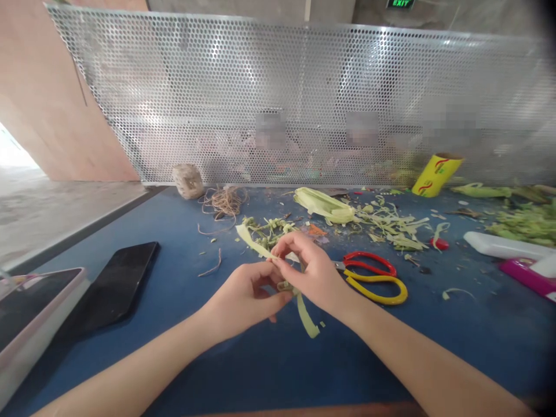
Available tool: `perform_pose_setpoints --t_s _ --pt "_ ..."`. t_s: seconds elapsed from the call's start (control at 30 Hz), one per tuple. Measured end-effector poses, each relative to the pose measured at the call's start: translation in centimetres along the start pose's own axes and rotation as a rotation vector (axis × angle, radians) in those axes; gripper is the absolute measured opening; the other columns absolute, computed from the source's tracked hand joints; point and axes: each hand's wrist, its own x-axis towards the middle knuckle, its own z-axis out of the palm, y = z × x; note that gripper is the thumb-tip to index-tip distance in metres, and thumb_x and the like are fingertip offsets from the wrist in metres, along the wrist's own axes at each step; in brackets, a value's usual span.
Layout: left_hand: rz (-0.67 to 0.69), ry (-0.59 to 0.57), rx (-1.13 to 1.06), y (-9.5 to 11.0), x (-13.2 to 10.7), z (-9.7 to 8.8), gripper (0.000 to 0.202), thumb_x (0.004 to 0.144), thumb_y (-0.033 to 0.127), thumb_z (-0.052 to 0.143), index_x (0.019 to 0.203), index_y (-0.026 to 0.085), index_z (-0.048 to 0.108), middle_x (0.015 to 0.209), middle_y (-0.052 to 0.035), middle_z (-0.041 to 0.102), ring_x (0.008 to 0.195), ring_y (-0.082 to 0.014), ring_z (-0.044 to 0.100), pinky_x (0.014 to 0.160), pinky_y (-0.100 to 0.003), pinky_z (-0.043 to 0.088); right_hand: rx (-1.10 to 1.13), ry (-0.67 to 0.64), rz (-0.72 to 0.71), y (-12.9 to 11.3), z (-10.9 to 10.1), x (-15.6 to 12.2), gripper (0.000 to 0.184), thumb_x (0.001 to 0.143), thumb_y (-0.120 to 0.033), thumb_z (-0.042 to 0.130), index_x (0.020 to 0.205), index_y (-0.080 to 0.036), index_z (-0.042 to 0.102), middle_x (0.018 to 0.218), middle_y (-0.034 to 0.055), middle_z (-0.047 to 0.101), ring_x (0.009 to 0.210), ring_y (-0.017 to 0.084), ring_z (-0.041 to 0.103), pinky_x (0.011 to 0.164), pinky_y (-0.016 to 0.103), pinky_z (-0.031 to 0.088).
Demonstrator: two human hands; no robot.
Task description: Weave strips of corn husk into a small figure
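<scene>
Both hands meet at the middle of the table over a pale green strip (253, 244) that looks like corn husk. My right hand (309, 271) pinches the strip between thumb and fingertips. Thumb and fingers of my left hand (243, 295) close on a folded or knotted part of the strip just below. One end sticks out to the upper left; a tail hangs below the right hand. Just beyond lie small knotted green pieces (264, 229), partly hidden by the hands. Scissors (377, 279) with red and yellow handles rest right of my right hand.
A husk bundle (324, 205), shredded strips (397, 226) and a twine tangle (226, 201) lie farther back. A dark phone (119, 284) is at left. The yellow roll (436, 175) stands before a perforated metal screen (282, 75). At right are a white-and-magenta object (527, 275) and green scraps (525, 226).
</scene>
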Motion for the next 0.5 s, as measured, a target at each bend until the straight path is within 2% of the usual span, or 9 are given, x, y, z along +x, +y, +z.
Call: perform_pose_setpoints --t_s 0.1,0.23,0.37,0.5 --pt "-0.002 -0.005 -0.012 -0.03 -0.02 -0.12 0.007 0.069 0.017 0.055 0.075 0.013 0.053 0.071 0.0011 0.049 0.058 -0.0102 0.051 0.051 -0.025 0.049 0.015 -0.007 0.033 0.17 -0.14 0.08 0.007 0.077 -0.017 0.047 0.083 -0.021 0.047 0.079 -0.0007 0.054 0.077 0.012 0.054 0.067 0.025 0.043" --pt "0.04 0.017 0.005 -0.2 0.14 -0.3 0.019 0.063 0.012 0.06 0.08 0.014 0.052 0.076 -0.0006 0.051 0.068 -0.014 0.054 0.058 -0.026 0.048 0.053 0.003 0.089 0.42 -0.2 0.22 0.005 0.078 -0.019 0.048 0.083 -0.021 0.047 0.079 -0.0009 0.054 0.074 0.012 0.055 0.057 0.022 0.042" --pt "0.015 0.013 -0.025 -0.37 0.33 -0.22 0.023 0.062 0.013 0.063 0.082 0.013 0.051 0.077 -0.0017 0.054 0.073 -0.0172 0.057 0.064 -0.029 0.047 0.062 0.02 0.095 0.54 0.1 0.18 0.005 0.078 -0.019 0.048 0.082 -0.021 0.046 0.076 -0.0015 0.053 0.072 0.011 0.054 0.056 0.022 0.042" --pt "-0.022 0.04 -0.093 -0.08 0.31 -0.04 0.027 0.059 0.02 0.069 0.079 0.013 0.052 0.072 -0.0003 0.054 0.069 -0.015 0.056 0.068 -0.03 0.047 0.05 0.03 0.08 0.38 0.22 0.13 0.005 0.077 -0.019 0.048 0.082 -0.021 0.046 0.076 -0.0018 0.053 0.072 0.011 0.054 0.059 0.023 0.043"
